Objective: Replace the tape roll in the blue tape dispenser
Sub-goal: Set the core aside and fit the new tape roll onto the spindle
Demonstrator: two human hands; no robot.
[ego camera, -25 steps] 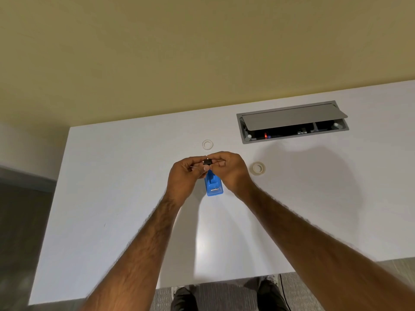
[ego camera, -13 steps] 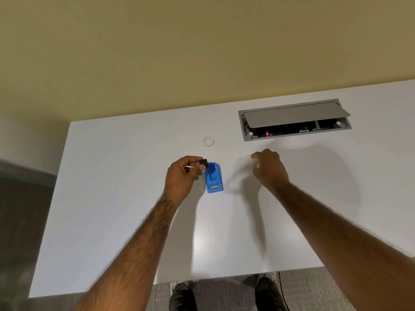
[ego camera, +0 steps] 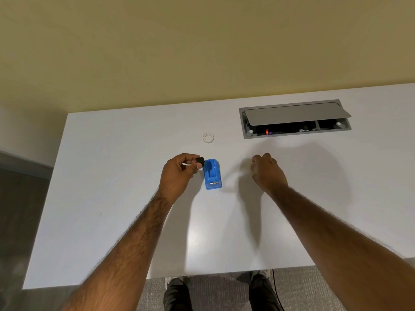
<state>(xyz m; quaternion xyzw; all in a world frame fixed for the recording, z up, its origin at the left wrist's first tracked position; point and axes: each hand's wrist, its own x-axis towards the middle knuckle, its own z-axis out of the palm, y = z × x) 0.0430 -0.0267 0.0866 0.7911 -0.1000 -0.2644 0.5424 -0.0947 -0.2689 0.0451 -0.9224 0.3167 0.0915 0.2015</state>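
The blue tape dispenser [ego camera: 213, 175] stands on the white table [ego camera: 112, 198], and its roll bay looks empty. Just left of it, my left hand [ego camera: 179, 173] pinches a small black spool hub [ego camera: 200, 161] between thumb and fingers. My right hand [ego camera: 267, 173] is to the right of the dispenser, palm down with fingers curled onto the table. It covers the spot where a tape roll lay, and the roll is hidden under it. A thin, pale empty ring [ego camera: 208, 138] lies flat behind the dispenser.
A recessed grey cable box [ego camera: 247, 122] with its flap raised sits at the back right of the table. The table's near edge runs just above my shoes [ego camera: 177, 286]. A yellow wall stands behind the table.
My hands were together above the dispenser. The right hand has let go and swung right, down over the tape roll. The left hand stays beside the dispenser with the hub.
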